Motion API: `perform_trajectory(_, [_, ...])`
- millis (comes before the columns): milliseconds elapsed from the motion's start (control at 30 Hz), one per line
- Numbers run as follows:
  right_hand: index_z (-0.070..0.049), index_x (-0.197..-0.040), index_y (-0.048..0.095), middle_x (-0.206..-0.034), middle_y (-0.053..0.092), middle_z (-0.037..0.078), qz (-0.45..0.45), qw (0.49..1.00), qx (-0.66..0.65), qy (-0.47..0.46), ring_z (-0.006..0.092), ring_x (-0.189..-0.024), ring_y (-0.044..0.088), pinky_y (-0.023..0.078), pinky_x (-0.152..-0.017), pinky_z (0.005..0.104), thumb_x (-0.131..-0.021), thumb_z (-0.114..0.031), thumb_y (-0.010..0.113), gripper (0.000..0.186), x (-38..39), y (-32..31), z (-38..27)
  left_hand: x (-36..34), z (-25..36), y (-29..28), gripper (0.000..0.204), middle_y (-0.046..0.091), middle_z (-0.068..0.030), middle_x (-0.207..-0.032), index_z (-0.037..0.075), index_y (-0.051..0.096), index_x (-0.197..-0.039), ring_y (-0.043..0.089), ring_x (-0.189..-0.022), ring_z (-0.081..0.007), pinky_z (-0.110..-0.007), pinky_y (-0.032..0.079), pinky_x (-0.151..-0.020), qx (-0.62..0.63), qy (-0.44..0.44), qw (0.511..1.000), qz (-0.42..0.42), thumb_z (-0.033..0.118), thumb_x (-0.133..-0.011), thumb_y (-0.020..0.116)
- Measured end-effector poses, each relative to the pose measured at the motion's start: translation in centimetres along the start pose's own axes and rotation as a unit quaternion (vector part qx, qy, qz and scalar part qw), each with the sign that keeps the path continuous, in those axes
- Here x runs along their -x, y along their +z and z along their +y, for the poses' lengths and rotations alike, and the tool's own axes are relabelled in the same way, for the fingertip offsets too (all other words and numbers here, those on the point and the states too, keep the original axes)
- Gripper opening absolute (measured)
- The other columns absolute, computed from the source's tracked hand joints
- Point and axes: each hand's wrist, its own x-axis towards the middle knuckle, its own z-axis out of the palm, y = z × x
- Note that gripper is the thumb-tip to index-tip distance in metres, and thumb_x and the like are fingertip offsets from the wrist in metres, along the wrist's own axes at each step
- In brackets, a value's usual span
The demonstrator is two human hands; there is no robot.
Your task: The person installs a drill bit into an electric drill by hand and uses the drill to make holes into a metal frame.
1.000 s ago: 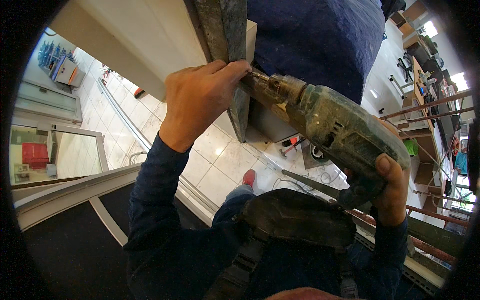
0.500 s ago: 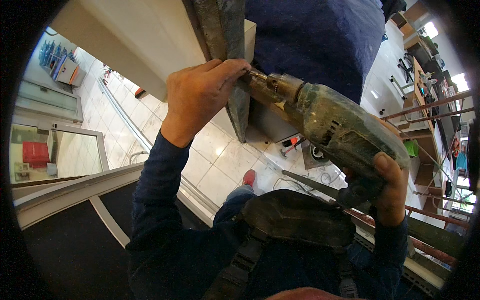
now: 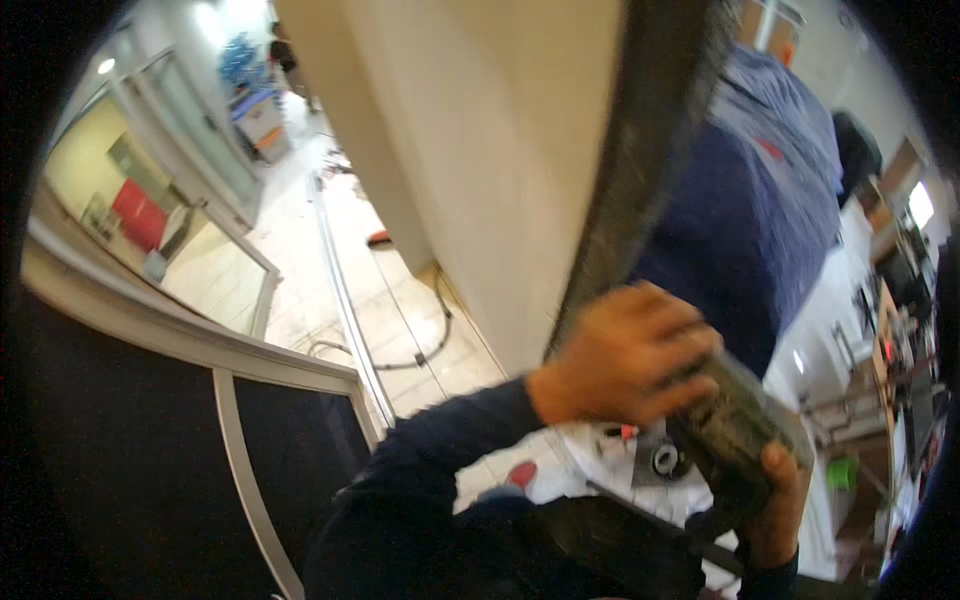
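A worn, dusty green power drill [image 3: 735, 425] is held in front of me, right of centre. My right hand [image 3: 780, 505] is closed around its rear handle, with the thumb over the back of the body. My left hand [image 3: 635, 355], smeared by motion, lies over the front of the drill with its fingers curled around it. The chuck and bit are hidden beneath that hand. Directly behind the left hand rises a dark, rough beam [image 3: 645, 160], set against a pale cream panel [image 3: 490, 130].
A dark blue cloth cover [image 3: 740, 200] drapes something beyond the beam. Left stands a framed black panel [image 3: 120, 400], with a glass door [image 3: 190, 240] past it. A hose [image 3: 440, 335] lies on the tiled floor. A green bucket [image 3: 843, 472] and a long workbench [image 3: 885, 340] are at right.
My view has swung, so the beam and panel sit further right. The left hand has gone from the bit's tip by the beam to the drill's front. The drill is lower in view.
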Motion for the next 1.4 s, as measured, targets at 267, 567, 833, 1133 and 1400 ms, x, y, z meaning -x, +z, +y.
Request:
perform_trajectory(267, [0.006,-0.128,0.05,-0.107,0.064,0.018,-0.023,0.995,0.081,0.06,0.0219,-0.088,0.067,0.057,-0.074,0.0321,-0.073,-0.043,0.07,0.076,1.3,0.9,-1.3,0.7,-0.5,1.2,0.035,0.062,-0.011,-0.105,0.011,0.067,-0.108,0.058,-0.099,-0.0311,-0.042,0.049,-0.086,0.022,0.041,0.996,0.079,0.036,-0.083,0.068])
perform_trajectory(567, [0.004,-0.136,0.042,-0.111,0.059,0.021,-0.052,0.992,0.101,0.061,0.0257,-0.092,0.066,0.059,-0.068,0.0322,-0.076,-0.045,0.07,0.082,-0.7,0.2,-1.2,8.5,-4.9,0.6,0.025,0.07,-0.0096,-0.091,0.004,0.068,-0.102,0.063,-0.065,-0.0196,-0.03,0.05,-0.06,-0.015,-0.17,0.951,0.257,0.002,-0.078,0.075])
perform_trajectory(833, [0.006,-0.127,0.052,-0.106,0.065,0.018,-0.017,0.998,0.054,-0.012,0.023,-0.081,0.069,0.059,-0.069,0.0339,-0.071,-0.04,0.072,0.074,-0.1,-0.4,-0.5,7.2,-4.8,-1.1,0.034,0.071,-0.0096,-0.1,0.012,0.071,-0.109,0.068,-0.081,-0.0235,-0.032,0.057,-0.069,-0.096,-0.119,0.981,0.123,0.004,-0.076,0.078])
perform_trajectory(1133, [0.009,-0.128,0.048,-0.101,0.065,0.021,-0.016,1.0,-0.002,0.015,0.0236,-0.073,0.069,0.058,-0.057,0.0297,-0.074,-0.037,0.073,0.076,1.0,1.0,-0.6,6.2,-2.3,-2.8,0.033,0.067,-0.0132,-0.097,0.01,0.066,-0.112,0.066,-0.086,-0.03,-0.037,0.056,-0.074,-0.136,-0.139,0.981,0.019,0.006,-0.08,0.07])
perform_trajectory(1400, [0.008,-0.129,0.047,-0.106,0.063,0.021,-0.016,0.998,-0.054,0.007,0.0248,-0.08,0.069,0.058,-0.059,0.031,-0.077,-0.037,0.069,0.072,1.6,-0.9,-0.1,4.6,-1.5,-3.9,0.025,0.066,-0.012,-0.098,0.008,0.068,-0.107,0.066,-0.089,-0.029,-0.035,0.056,-0.076,-0.069,-0.159,0.982,0.08,0.005,-0.083,0.068])
